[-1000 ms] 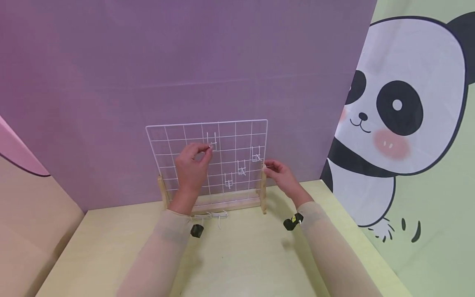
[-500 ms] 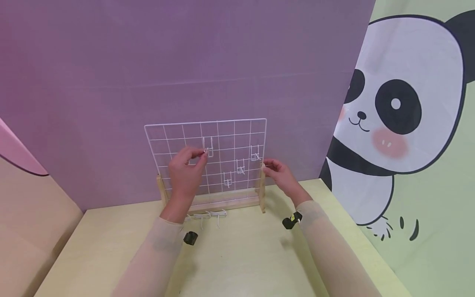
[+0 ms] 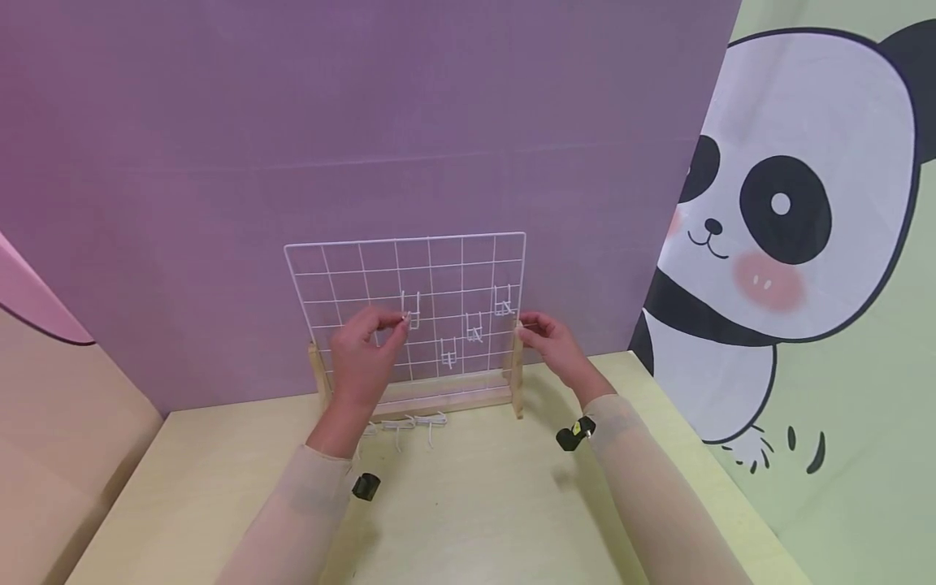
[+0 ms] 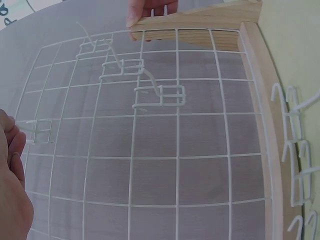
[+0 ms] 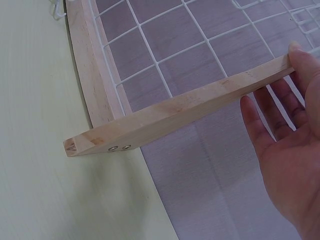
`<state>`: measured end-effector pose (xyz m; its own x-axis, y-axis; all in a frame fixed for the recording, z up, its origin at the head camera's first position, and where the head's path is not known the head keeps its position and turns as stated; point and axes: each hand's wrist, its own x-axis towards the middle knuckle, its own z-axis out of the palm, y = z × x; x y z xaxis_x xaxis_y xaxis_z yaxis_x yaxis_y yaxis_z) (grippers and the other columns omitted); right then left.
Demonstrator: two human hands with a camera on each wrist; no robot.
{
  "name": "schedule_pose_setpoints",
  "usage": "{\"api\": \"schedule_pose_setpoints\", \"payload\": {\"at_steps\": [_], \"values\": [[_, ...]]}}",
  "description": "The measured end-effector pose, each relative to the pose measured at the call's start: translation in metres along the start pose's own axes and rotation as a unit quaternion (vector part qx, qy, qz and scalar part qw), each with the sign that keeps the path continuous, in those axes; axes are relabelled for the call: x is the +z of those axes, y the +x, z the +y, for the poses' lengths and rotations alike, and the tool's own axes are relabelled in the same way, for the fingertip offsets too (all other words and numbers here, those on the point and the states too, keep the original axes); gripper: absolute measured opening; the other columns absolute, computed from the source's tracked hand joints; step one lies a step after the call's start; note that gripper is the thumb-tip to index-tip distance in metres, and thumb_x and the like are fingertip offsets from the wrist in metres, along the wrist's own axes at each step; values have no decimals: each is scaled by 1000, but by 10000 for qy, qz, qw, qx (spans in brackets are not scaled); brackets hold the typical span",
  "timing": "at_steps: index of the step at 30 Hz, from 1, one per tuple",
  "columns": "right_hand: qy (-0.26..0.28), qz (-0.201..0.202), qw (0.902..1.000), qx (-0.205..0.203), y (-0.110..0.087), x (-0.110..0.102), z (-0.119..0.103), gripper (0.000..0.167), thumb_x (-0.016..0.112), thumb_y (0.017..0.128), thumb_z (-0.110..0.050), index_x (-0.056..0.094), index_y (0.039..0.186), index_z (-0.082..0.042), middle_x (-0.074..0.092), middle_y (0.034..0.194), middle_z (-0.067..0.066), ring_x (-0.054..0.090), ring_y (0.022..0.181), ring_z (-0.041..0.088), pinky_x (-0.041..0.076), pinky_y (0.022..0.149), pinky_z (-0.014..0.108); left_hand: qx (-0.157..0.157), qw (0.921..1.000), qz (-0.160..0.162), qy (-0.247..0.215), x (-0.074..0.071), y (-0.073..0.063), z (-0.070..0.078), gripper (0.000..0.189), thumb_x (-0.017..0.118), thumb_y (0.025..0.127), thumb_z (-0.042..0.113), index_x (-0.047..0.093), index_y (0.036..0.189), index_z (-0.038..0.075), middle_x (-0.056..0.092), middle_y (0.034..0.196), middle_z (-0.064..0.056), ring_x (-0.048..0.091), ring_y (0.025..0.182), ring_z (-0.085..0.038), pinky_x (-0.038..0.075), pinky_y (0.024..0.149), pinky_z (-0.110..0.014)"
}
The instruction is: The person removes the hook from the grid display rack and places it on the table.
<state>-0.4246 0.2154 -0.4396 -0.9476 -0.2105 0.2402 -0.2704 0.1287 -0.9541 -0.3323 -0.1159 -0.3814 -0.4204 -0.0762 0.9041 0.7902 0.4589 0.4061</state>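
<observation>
A white wire grid panel (image 3: 380, 241) stands upright in a wooden stand (image 3: 517, 382). My left hand (image 3: 358, 353) pinches a white wire hook (image 3: 414, 319) between thumb and forefinger, its back frame overlapping the grid left of centre. The left wrist view shows that hook's frame (image 4: 44, 131) beyond the fingertips. Three similar hooks hang in a diagonal row on the right half: an upper hook (image 3: 502, 308), a middle hook (image 3: 474, 332) and a lower hook (image 3: 448, 357). My right hand (image 3: 557, 351) grips the top of the stand's right post, thumb on its edge (image 5: 270, 70).
Several loose white hooks (image 3: 431, 420) lie on the pale tabletop (image 3: 483, 504) along the stand's front foot, partly behind my left wrist. A purple backdrop (image 3: 468, 122) rises behind the grid. A wall with a panda picture (image 3: 797, 203) is on the right.
My left hand has moved down and slightly left with the hook, from near the grid's second row to a lower one. The right hand stays on the post.
</observation>
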Motion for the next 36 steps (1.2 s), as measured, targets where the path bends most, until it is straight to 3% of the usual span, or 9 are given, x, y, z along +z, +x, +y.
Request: {"api": "schedule_pose_setpoints", "payload": {"at_steps": [9,11,17,23,36], "values": [[49,-17,10000,-81,2,0,1,39,67,111,-9,61,146,8,66,141,29,67,119,18,54,114,48,-140,9996,-204,140,-3,-15,-1,12,85,90,-10,81,93,1,80,92,-11,76,83,-30,56,80,-17],[58,-12,10000,-64,1,1,0,38,66,111,-9,62,145,7,66,141,29,67,120,20,53,115,49,-163,9994,-250,153,-3,-19,-2,13,85,90,-10,81,93,1,81,92,-11,76,83,-30,55,80,-15],[21,3,10000,-16,2,1,1,37,67,111,-11,63,145,4,67,141,25,67,127,28,52,117,51,-289,9981,-436,313,-6,-32,-6,14,84,90,-11,80,92,2,80,91,-10,74,83,-27,59,77,-23],[19,12,10000,48,2,0,2,37,67,111,-11,63,146,2,67,142,23,65,130,33,50,119,53,-299,9980,-503,257,-7,-41,-10,15,85,88,-13,80,93,0,80,92,-11,76,81,-28,56,70,-12],[-12,63,10000,-46,3,0,3,37,67,111,-10,64,145,4,70,137,22,68,123,26,53,116,50,-380,9957,-630,567,-9,-60,-19,18,87,84,-11,80,92,4,80,90,-9,75,79,-25,55,73,-17]]}}
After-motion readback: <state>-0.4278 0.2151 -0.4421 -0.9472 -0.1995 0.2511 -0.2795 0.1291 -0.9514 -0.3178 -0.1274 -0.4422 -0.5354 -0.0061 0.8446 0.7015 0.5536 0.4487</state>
